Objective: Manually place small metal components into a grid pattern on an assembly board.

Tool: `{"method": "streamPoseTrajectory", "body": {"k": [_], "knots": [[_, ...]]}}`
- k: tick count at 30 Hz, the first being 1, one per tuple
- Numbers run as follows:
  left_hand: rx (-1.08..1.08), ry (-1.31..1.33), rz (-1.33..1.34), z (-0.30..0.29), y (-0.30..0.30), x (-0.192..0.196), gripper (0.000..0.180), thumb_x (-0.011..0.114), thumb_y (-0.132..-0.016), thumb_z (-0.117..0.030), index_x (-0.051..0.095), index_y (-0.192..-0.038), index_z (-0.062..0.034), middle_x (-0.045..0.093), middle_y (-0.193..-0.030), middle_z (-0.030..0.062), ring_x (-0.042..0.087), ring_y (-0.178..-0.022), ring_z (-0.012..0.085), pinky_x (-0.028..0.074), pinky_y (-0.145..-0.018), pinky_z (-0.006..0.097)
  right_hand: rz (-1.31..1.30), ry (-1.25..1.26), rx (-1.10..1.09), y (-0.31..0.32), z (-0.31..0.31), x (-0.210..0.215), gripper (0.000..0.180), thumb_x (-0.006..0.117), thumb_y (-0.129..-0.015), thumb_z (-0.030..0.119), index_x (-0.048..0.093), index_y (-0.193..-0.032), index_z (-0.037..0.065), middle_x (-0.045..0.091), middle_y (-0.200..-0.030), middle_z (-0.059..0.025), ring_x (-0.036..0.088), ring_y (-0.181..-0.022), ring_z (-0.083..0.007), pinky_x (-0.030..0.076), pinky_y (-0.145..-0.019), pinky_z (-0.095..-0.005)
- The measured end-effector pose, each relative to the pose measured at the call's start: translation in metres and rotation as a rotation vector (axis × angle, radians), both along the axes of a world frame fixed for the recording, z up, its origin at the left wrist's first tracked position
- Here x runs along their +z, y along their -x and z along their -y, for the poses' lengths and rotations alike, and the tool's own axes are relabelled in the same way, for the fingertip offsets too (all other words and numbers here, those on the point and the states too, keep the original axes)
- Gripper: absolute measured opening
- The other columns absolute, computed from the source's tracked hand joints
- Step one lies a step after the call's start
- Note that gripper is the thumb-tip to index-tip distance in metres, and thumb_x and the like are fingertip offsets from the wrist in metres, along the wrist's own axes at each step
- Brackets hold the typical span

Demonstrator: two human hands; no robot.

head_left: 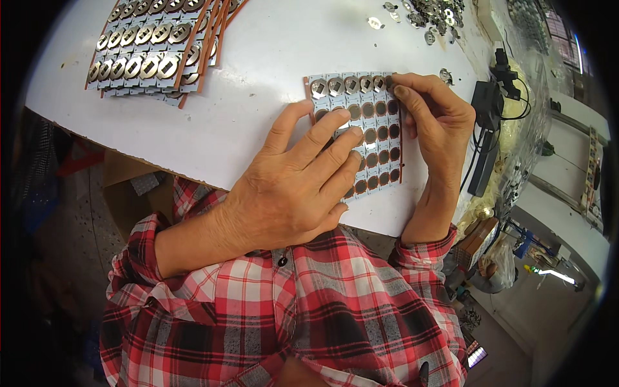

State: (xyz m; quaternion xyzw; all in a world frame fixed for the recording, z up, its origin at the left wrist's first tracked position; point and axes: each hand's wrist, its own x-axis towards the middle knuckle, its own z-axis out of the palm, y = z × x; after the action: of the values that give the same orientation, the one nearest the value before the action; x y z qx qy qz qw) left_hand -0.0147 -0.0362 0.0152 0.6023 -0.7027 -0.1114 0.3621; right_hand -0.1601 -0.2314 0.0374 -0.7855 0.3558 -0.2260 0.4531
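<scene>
A panel of small circuit boards [372,136] lies on the white table in front of me, with round dark pads in rows. Shiny metal coin-cell clips [351,85] sit along its far row. My left hand [290,174] rests across the panel's left part with fingers spread, covering several pads. At the far right corner, my right hand [435,116] has thumb and forefinger pinched together at the end of the clip row. A small dark piece shows by those fingertips, mostly hidden, and I cannot make out what it is.
Stacked panels fitted with metal clips [138,51] lie at the far left of the table [258,51]. Loose clips [438,16] are heaped at the far right. A black power strip [485,145] with plugs and cables lines the right edge. A cardboard box [132,187] stands below the left edge.
</scene>
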Motion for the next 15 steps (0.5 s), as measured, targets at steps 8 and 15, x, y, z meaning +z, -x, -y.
{"method": "streamPoseTrajectory", "body": {"k": [8,15], "knots": [[-0.008,-0.013,0.003,0.0,0.001,0.0,0.055,0.082,-0.065,-0.027,0.073,-0.112,0.0006,0.065,-0.133,0.0163,0.054,-0.135,0.0354,0.038,-0.113,0.061,-0.011,-0.11,-0.136,-0.005,-0.009,0.002,0.017,0.075,-0.094,0.0,0.077,-0.11,0.001,0.07,-0.084,0.0017,0.054,-0.062,-0.0011,0.039,-0.051,-0.0173],[-0.009,-0.016,-0.015,0.001,0.0,0.002,0.055,0.083,-0.065,-0.027,0.073,-0.112,0.0004,0.064,-0.134,0.0167,0.053,-0.136,0.0356,0.037,-0.113,0.061,0.01,0.125,0.006,-0.001,0.0,-0.011,0.014,0.074,-0.094,-0.001,0.077,-0.108,0.0,0.07,-0.089,0.0013,0.059,-0.074,-0.0031,0.044,-0.063,-0.0177]]}}
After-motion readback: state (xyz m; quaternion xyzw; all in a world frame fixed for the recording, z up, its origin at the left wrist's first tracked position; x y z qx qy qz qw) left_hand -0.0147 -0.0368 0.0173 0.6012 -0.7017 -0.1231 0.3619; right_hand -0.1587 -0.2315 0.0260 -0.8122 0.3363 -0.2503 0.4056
